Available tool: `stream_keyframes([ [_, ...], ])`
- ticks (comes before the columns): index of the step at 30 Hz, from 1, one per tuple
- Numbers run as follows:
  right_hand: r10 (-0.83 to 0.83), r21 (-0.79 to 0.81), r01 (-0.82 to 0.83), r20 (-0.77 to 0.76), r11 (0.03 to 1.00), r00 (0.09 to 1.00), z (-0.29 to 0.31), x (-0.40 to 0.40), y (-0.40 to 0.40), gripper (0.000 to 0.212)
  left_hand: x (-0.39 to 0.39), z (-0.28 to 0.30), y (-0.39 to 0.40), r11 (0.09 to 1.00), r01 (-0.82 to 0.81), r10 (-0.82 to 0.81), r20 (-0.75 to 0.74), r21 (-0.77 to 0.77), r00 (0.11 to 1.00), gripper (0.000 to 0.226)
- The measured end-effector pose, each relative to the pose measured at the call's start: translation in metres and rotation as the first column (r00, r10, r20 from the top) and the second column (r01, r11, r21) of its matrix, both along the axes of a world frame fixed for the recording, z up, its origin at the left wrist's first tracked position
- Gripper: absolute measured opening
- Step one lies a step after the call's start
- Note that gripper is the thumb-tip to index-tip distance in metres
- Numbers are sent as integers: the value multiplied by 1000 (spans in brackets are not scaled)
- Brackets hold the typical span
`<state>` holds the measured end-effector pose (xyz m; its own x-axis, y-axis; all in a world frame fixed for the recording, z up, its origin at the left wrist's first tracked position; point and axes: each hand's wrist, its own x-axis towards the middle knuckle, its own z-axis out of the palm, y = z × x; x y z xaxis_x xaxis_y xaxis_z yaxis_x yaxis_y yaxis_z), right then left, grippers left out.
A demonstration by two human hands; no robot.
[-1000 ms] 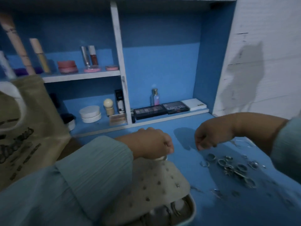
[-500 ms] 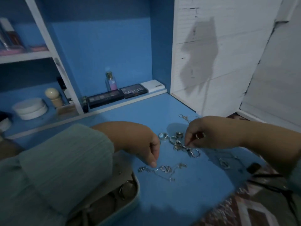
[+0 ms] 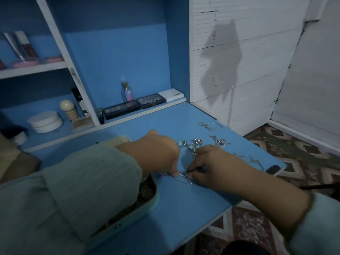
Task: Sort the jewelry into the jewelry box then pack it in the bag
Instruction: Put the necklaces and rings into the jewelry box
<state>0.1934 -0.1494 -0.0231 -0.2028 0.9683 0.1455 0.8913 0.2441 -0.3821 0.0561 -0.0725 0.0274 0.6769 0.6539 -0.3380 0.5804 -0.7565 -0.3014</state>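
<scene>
A thin silver chain necklace [image 3: 182,176] lies on the blue tabletop [image 3: 184,203]. My left hand [image 3: 158,155] pinches one end of it and my right hand [image 3: 215,166] pinches it from the other side, fingertips nearly meeting. Behind my hands lie several silver rings [image 3: 182,143] and charms [image 3: 220,142], with another chain [image 3: 209,125] farther back. The open pale jewelry box [image 3: 147,201] sits under my left forearm, mostly hidden by the sleeve; a ring shows inside it. The beige bag [image 3: 9,159] peeks in at the far left edge.
Cosmetics line the shelf behind: eyeshadow palettes [image 3: 136,105], a small perfume bottle [image 3: 127,92], a white jar [image 3: 46,121]. A dark phone-like object [image 3: 274,169] lies at the table's right corner. The table's right edge drops to a patterned rug [image 3: 303,159].
The view has swung right, away from the bag. My right hand left the ring pile and came down to the chain, where my left hand rested; both now pinch it.
</scene>
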Motion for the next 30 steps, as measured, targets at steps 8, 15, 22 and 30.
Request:
stream_keyframes([
  [8, -197, 85, 214, -177, 973, 964, -22, -16, -2, 17, 10, -5, -7, 995, -79, 83, -79, 56, 993, 30],
  [15, -178, 162, 224, -259, 961, 949, -33, -16, -4, 9, 8, -8, -12, 988, -111, 114, -24, 106, 993, 16],
  [22, -157, 145, 175, -124, 974, 980, -28, -20, -8, 31, 4, -9, -20, 989, -96, 93, 28, 113, 995, 26],
  [30, -141, 193, 179, -196, 965, 970, -30, -19, -10, 16, 1, -11, -27, 967, -241, 253, 447, -84, 858, 19],
])
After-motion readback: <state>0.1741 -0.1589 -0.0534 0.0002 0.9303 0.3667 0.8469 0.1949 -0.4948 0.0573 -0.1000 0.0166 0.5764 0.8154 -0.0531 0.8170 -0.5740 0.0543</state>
